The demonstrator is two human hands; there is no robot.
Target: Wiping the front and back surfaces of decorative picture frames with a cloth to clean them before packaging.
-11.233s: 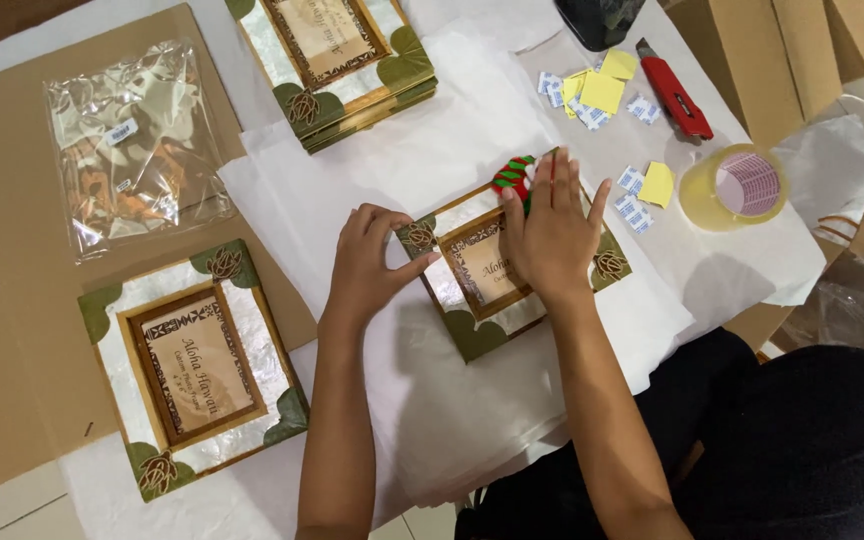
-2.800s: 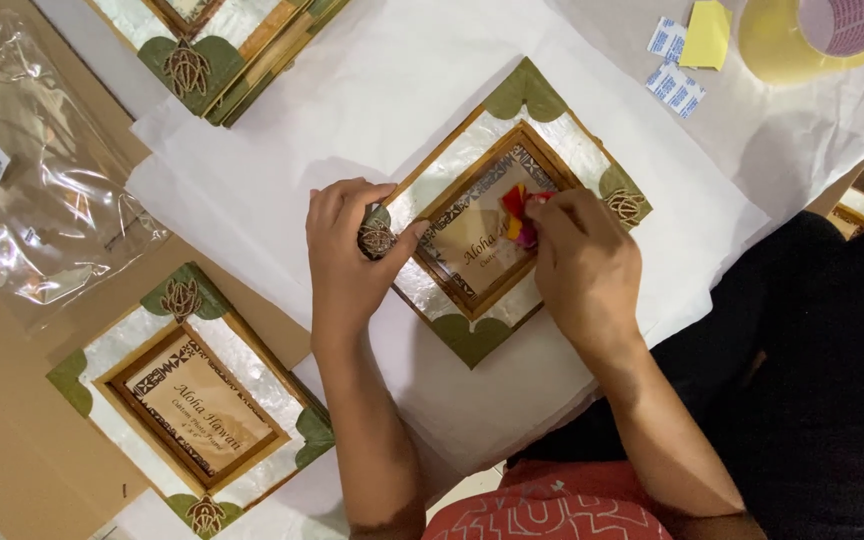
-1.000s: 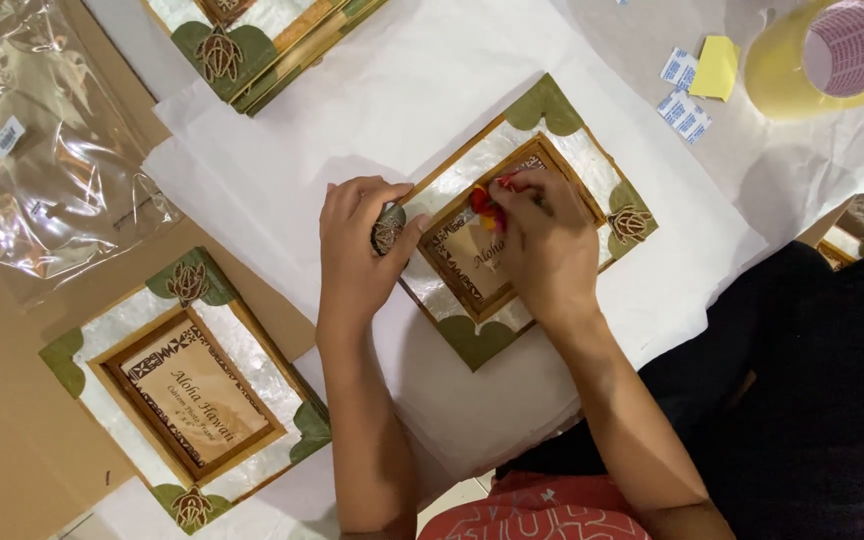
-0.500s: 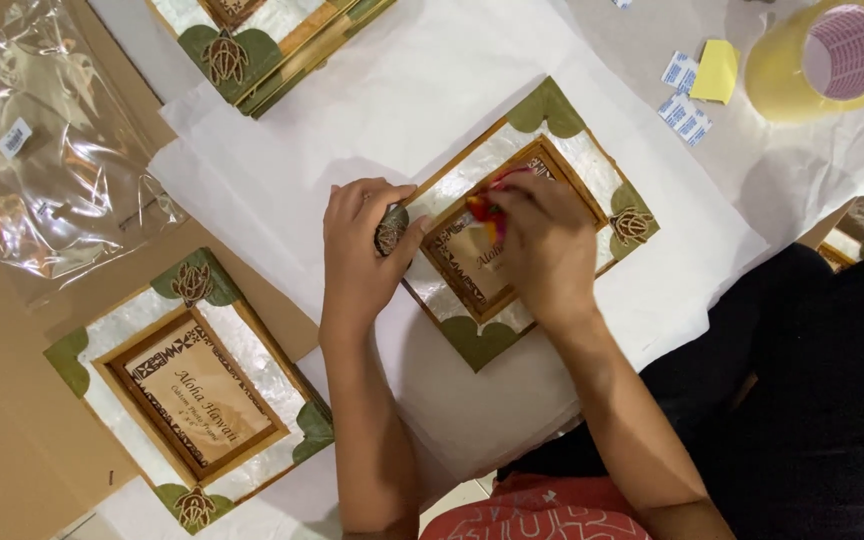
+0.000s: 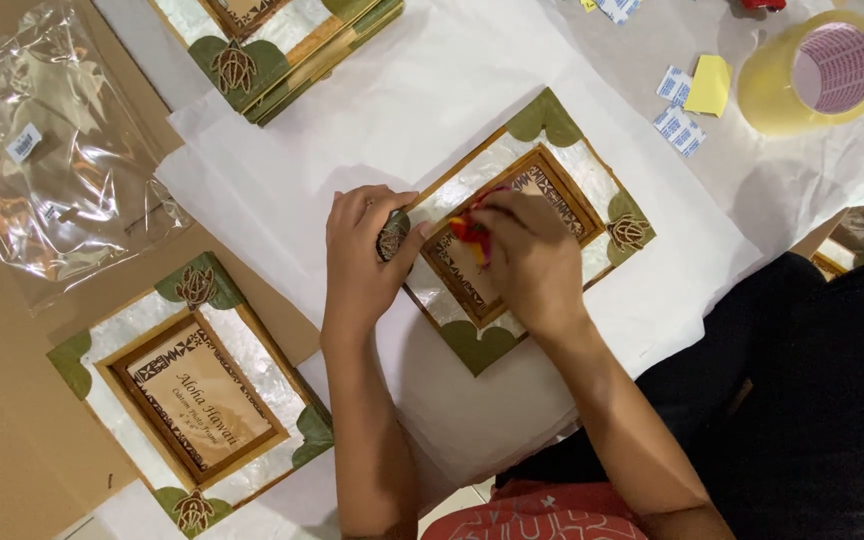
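- The left hand (image 5: 364,262) lies flat on the left corner of a decorated picture frame (image 5: 518,225), fingers curled over the edge and thumb pressed by the carved turtle ornament there – it has the frame pinned down rather than lifted.
- The right hand (image 5: 529,262) sits over the middle of the same frame, fingers bunched tight around a small red and yellow object (image 5: 472,231); what that object is, I cannot tell.
- The frame lies turned like a diamond on a sheet of white tissue paper (image 5: 422,110), near the middle of the worktop, with green scalloped corners, pearly panels and a brown inner border.
- Down at the near left, a second frame (image 5: 192,390) of the same kind lies flat on brown cardboard (image 5: 2,440), well apart from both hands.
- Up at the far edge, a stack of frames (image 5: 282,45) pokes into view, partly cut off.
- At the far left, a crinkled clear plastic bag (image 5: 62,170) rests on the cardboard.
- At the far right corner, a roll of clear packing tape (image 5: 812,75) stands beside a yellow sticky note (image 5: 710,85) and small white and blue packets (image 5: 679,128).
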